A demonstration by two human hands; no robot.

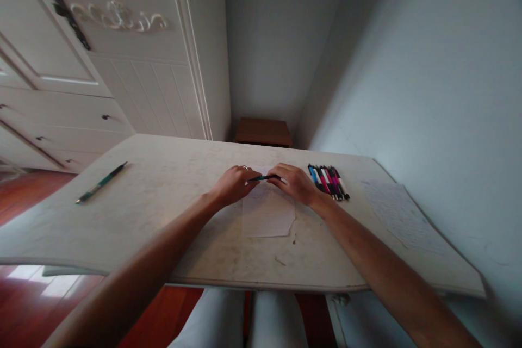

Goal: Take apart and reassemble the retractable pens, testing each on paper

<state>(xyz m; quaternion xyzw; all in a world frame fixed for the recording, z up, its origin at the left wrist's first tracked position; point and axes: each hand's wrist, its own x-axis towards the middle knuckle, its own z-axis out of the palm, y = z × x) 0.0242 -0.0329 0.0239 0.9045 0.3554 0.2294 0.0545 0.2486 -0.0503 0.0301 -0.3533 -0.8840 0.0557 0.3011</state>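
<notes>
Between my two hands a dark pen lies level above a sheet of paper. My left hand pinches its left, teal end, and a ring shows on one finger. The other, black end is gripped in the fingers of my right hand. Just right of that hand, several pens in blue, pink, white and black lie side by side in a row. Far to the left rests a single green pen, set apart from the rest.
The pale tabletop has worn, stained patches. Near its right edge lies a written-on sheet. A white cabinet stands beyond on the left, a grey wall runs along the right, and a brown wooden stand sits behind the table.
</notes>
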